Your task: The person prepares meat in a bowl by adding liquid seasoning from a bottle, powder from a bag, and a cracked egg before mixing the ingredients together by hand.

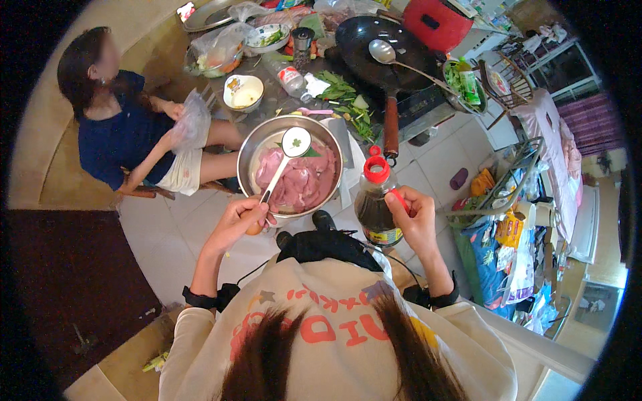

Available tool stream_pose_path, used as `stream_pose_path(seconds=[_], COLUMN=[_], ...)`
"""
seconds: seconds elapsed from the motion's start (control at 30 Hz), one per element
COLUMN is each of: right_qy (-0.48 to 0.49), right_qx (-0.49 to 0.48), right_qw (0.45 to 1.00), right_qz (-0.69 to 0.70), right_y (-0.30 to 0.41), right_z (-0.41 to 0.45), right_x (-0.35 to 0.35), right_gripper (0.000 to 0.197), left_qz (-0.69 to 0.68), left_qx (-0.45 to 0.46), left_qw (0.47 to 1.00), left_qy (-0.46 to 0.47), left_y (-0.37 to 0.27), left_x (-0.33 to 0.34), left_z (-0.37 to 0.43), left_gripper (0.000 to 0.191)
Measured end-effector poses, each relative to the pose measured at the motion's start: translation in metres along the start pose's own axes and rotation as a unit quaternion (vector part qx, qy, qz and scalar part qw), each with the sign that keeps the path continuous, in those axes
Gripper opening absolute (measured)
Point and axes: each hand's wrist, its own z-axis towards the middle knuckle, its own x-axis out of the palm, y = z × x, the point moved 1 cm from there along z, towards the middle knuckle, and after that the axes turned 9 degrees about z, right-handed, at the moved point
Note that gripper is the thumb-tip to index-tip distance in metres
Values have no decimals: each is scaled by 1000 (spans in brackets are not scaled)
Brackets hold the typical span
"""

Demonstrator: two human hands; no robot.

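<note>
My left hand grips the dark end of a white spoon with a green clover printed in its bowl. The spoon's head is over a round steel basin with pieces of raw meat and a green leaf in it. An orange-brown thing shows beneath my left fingers; I cannot tell what it is. My right hand has hold of the red handle of a large clear bottle of dark liquid. The bottle is upright to the right of the basin, its red flip lid raised.
Past the basin, the counter bears a small bowl, a lying plastic bottle, green leaves and a black wok with a metal ladle. The wok's wooden handle points towards me. A seated person at left holds a plastic bag.
</note>
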Motion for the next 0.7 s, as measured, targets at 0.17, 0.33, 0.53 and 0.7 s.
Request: stream_pose_path(seconds=[0.17,0.33,0.53,0.7], right_qy=[3,-4,-71,-124], right_qx=[-3,29,31,-2], right_qw=[1000,996,987,980], right_qz=[7,79,141,154], right_y=[-17,-24,-6,11], right_z=[8,10,8,-1], right_x=[-2,-5,-9,-23], right_gripper=[20,20,15,16], left_qz=[-109,-126,-70,-73], left_qx=[-17,2,28,75], left_qw=[994,992,995,981], left_qy=[-9,-9,63,163], left_y=[7,2,-34,-64], left_x=[13,17,14,29], left_z=[-12,3,15,13], left_gripper=[33,34,34,33])
